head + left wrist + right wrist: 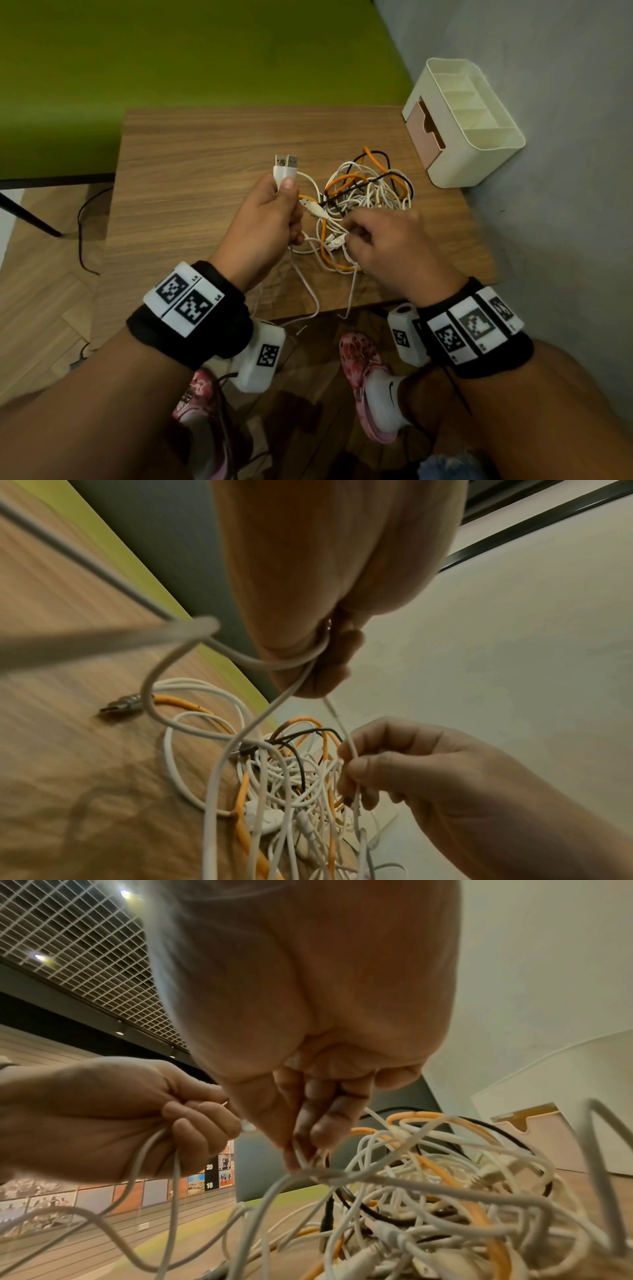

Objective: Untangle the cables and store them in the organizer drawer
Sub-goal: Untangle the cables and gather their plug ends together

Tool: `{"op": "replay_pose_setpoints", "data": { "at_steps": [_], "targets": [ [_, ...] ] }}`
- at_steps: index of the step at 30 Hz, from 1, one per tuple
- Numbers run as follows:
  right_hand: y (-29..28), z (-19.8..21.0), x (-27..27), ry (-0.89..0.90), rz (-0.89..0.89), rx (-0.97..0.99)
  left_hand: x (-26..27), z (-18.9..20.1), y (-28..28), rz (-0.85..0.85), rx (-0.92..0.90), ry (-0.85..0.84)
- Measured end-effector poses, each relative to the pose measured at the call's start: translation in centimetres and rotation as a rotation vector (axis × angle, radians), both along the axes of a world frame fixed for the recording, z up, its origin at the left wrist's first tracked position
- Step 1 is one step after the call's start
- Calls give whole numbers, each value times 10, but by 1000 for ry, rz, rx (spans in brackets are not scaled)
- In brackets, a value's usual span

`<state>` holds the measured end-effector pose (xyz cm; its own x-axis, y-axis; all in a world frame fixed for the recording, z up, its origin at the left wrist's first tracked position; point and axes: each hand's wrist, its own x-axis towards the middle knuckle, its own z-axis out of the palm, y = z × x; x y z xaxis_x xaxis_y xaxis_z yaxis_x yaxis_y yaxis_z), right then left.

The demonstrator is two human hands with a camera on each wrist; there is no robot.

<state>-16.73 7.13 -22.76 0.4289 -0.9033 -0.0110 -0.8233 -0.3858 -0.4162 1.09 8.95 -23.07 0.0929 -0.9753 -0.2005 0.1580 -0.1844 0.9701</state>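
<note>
A tangle of white, orange and black cables (366,195) lies on the small wooden table (191,192). My left hand (274,209) is raised left of the heap and grips two white USB cables (286,168), plugs pointing up; their cords trail from my fist (171,1137). My right hand (373,236) is at the heap's near edge, its fingertips (308,1139) pinching a thin white cable (349,748) in the tangle. The cream organizer (479,150) stands at the table's back right corner, its pink drawer (428,133) pulled partly out toward the heap.
A grey wall (565,171) runs along the table's right side, a green panel (171,51) behind it. White cable ends (308,301) hang over the near table edge. A black table leg (30,216) and a black cord (82,222) are on the floor at left.
</note>
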Motion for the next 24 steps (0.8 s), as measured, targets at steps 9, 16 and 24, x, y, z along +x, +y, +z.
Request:
{"op": "replay_pose_setpoints", "data": {
  "at_steps": [9, 16, 24],
  "targets": [
    [-6, 12, 5, -867, -316, 77, 0, 12, 0, 50, 21, 154],
    [2, 12, 15, -917, -164, 271, 3, 9, 1, 71, 39, 241],
    [15, 1, 34, -940, -91, 422, -15, 8, 7, -51, -34, 19]
  ]
}}
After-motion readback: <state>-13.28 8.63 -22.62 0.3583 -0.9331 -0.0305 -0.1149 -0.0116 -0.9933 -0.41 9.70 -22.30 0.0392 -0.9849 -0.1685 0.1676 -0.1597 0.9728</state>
